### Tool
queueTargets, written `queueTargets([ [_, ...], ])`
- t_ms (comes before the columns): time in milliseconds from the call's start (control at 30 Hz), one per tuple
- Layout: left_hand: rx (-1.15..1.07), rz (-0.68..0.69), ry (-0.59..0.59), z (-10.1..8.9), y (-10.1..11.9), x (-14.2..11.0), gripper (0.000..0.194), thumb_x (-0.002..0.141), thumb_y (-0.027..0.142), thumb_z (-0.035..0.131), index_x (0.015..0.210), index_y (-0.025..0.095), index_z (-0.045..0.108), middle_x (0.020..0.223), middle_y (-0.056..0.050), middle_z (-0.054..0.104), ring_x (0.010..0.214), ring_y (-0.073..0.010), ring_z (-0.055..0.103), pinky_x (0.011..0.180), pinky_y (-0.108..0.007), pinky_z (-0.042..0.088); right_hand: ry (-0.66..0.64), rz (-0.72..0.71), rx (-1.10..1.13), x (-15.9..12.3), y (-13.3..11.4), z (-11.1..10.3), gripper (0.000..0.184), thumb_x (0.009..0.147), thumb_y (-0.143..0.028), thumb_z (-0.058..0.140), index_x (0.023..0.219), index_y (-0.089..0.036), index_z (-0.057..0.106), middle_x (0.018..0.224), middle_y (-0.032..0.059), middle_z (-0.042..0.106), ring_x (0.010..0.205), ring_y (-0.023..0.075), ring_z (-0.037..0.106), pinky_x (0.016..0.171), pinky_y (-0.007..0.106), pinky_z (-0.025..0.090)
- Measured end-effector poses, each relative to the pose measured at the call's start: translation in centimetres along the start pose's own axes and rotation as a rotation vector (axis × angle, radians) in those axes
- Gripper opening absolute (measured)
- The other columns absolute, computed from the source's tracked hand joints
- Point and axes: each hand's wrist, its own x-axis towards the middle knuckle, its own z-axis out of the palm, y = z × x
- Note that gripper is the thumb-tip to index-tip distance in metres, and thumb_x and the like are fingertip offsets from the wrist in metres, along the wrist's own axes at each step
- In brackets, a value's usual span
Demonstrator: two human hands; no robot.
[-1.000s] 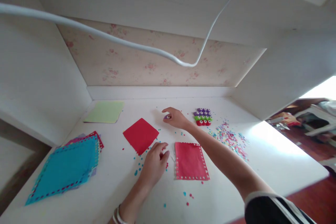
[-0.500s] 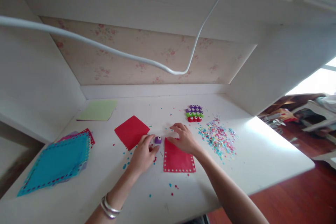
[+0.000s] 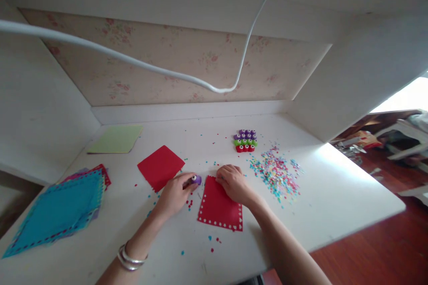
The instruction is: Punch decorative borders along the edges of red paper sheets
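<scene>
My left hand (image 3: 176, 193) has its thumb and fingers closed round a small purple craft punch (image 3: 196, 180), which is tilted just above the table. To its right lies a red sheet of paper (image 3: 219, 207) with small holes punched along several edges. At the sheet's upper right part, my right hand (image 3: 233, 181) grips the paper with its fingers curled; the fingertips are partly hidden. The punch is close to the sheet's upper left corner. Behind my left hand is a plain red sheet (image 3: 160, 167).
Purple, green and red punches (image 3: 246, 141) stand in rows at the back. Colourful paper bits (image 3: 277, 172) lie heaped on the right. Punched blue sheets (image 3: 60, 209) and pale green paper (image 3: 115, 139) are on the left. A white cable (image 3: 150, 67) hangs across the front.
My left hand has taken hold of the purple punch, which stood on the table, and tilted it. My right hand's fingers have closed on the punched red sheet, which has turned slightly.
</scene>
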Motion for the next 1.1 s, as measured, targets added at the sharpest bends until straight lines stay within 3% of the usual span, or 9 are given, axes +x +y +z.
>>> queueTargets([
  [167,0.004,-0.029,-0.007,0.0,0.4,0.1,0.03,0.088,0.036,0.059,0.115,0.024,0.066,0.11,-0.005,0.073,0.094,-0.021,0.07,0.084,-0.03,0.054,0.039,0.043,-0.053,-0.6,-0.1,0.0,0.026,0.087,-0.041,0.066,0.107,-0.025,0.063,0.116,0.0102,0.063,0.109,0.0285,0.053,0.093,0.043,0.04],
  [400,-0.009,-0.017,-0.044,0.0,0.5,0.2,0.03,0.084,0.04,0.065,0.109,0.025,0.069,0.101,-0.002,0.075,0.085,-0.0199,0.07,0.078,-0.029,0.055,-0.034,0.045,0.047,-0.2,0.5,-0.1,0.008,0.081,-0.026,0.072,0.083,-0.023,0.065,0.1,0.0042,0.067,0.097,0.0228,0.06,0.093,0.039,0.039],
  [533,0.018,0.012,-0.032,-0.1,0.7,0.2,0.028,0.085,0.036,0.064,0.11,0.025,0.069,0.108,-0.003,0.073,0.093,-0.0196,0.069,0.083,-0.029,0.054,-0.048,0.077,0.165,-0.4,0.4,-0.8,0.003,0.083,-0.023,0.066,0.085,-0.023,0.063,0.082,-0.0002,0.068,0.078,0.0173,0.061,0.075,0.03,0.043],
  [633,0.027,0.032,-0.031,0.0,0.5,0.1,0.027,0.085,0.034,0.064,0.11,0.024,0.069,0.109,-0.003,0.073,0.095,-0.0189,0.069,0.084,-0.028,0.054,-0.041,0.155,0.338,-0.4,0.5,-1.4,0.01,0.082,-0.026,0.067,0.091,-0.023,0.063,0.08,-0.0018,0.068,0.07,0.0145,0.06,0.065,0.025,0.043],
  [733,0.039,0.053,-0.044,0.2,0.0,0.1,0.028,0.085,0.031,0.065,0.112,0.025,0.069,0.11,-0.002,0.073,0.095,-0.0185,0.069,0.084,-0.027,0.054,-0.087,0.181,0.509,-0.2,0.7,-1.6,0.018,0.079,-0.03,0.07,0.094,-0.021,0.065,0.087,0.001,0.07,0.074,0.0146,0.062,0.065,0.024,0.045],
  [867,0.04,0.093,-0.066,0.4,-0.6,0.1,0.029,0.086,0.029,0.066,0.115,0.027,0.068,0.115,-0.001,0.072,0.101,-0.0183,0.068,0.089,-0.028,0.053,-0.184,0.183,0.563,0.1,0.6,-1.5,0.019,0.079,-0.032,0.071,0.093,-0.019,0.069,0.084,0.0028,0.071,0.073,0.0147,0.062,0.064,0.024,0.045],
  [1100,0.03,0.1,-0.086,0.6,-0.6,-0.1,0.03,0.087,0.03,0.067,0.117,0.027,0.068,0.116,-0.002,0.072,0.1,-0.0188,0.068,0.091,-0.03,0.054,-0.206,0.268,0.771,0.2,0.3,-0.9,0.02,0.08,-0.036,0.07,0.089,-0.018,0.071,0.079,0.0035,0.071,0.071,0.0147,0.063,0.061,0.024,0.044],
])
